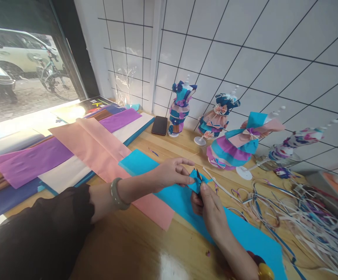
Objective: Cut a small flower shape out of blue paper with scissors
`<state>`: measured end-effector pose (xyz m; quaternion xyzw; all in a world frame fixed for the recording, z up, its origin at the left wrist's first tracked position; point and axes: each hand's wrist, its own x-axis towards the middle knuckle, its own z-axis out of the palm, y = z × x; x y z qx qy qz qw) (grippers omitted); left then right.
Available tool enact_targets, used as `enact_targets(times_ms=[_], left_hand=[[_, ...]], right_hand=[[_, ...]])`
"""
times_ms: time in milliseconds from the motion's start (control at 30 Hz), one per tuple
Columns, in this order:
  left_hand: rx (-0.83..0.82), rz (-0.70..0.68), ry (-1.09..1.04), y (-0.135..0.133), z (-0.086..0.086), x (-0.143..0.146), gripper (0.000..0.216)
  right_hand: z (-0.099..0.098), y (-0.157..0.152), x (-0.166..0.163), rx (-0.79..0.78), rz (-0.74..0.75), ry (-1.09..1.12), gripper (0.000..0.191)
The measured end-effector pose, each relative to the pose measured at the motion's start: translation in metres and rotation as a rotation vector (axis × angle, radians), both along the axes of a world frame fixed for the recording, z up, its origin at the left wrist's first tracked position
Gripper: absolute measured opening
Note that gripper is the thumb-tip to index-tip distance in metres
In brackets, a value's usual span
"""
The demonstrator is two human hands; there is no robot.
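My left hand (173, 173) pinches a small folded piece of bright blue material (194, 185) between thumb and fingers; I cannot tell whether it is paper or cloth. My right hand (211, 208) is closed around small dark scissors (199, 175), whose blades lie at the blue piece. Its grip hides most of the scissors' handles. Beneath both hands stretches a long blue sheet (183, 210), running from the table's middle to the lower right. A long pink sheet (154, 210) lies beside it, partly under my left forearm.
Several mini dress forms in layered outfits, one a striped dress (230, 151), stand along the tiled wall. A black phone (159, 126) lies near them. Tangled strips (312, 229) cover the right side. Purple sheets (37, 159) and other colours are stacked at left, by the window.
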<state>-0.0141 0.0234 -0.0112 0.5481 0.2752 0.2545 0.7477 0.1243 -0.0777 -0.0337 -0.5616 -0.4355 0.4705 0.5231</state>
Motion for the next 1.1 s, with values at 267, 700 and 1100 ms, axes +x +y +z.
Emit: enact_targets(times_ms=[267,700,1100], left_hand=[[-0.001,-0.017,0.002,0.000,0.001,-0.001,0.059],[0.079,-0.028,0.037,0.002,0.008,-0.004,0.060],[0.146,-0.039,0.091,0.003,0.016,-0.007,0.062]], right_hand=[[-0.001,0.001,0.001,-0.033,0.022,0.046,0.049],[0.001,0.000,0.002,-0.035,0.017,0.025,0.048],[0.006,0.001,0.004,-0.043,0.044,-0.009,0.054]])
